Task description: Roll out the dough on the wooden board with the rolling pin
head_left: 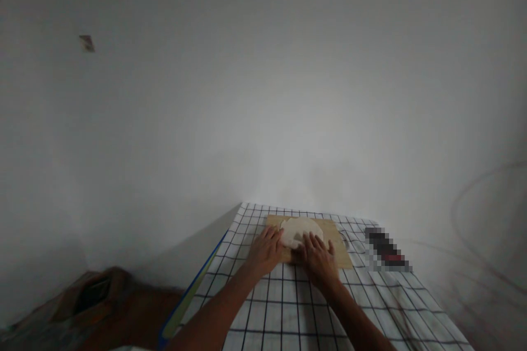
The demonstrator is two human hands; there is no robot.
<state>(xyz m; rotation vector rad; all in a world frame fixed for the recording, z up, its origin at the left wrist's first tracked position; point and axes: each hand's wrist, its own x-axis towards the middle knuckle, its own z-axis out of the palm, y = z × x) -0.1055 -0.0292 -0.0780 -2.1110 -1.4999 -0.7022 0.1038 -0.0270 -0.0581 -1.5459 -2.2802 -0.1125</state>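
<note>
Dough (302,227) is a flat, roughly round sheet on the wooden board (345,259), toward its far side. My read: flattening is well along, since it's spread wide across the board. The left edge looks uneven, so the outline isn't fully regular. Can't judge thickness from this angle.

Your left hand (265,245) is palm down at the dough's left edge, fingers out and close together, tips at the rim. Not closed round anything I can see. Your right hand (318,256) is on the near right part of the dough, fingers reaching forward and a bit apart, also not wrapped round anything visible. Palms are hidden, so can't tell how hard either one presses. There's a darker strip between your hands at the near side of the dough; can't tell if it's shadow or something else.

Board sits on the checked cloth (272,310), near the wall (263,93). Pixelated dark item (387,250) is off to the right, apart from the board; can't identify it.
</note>
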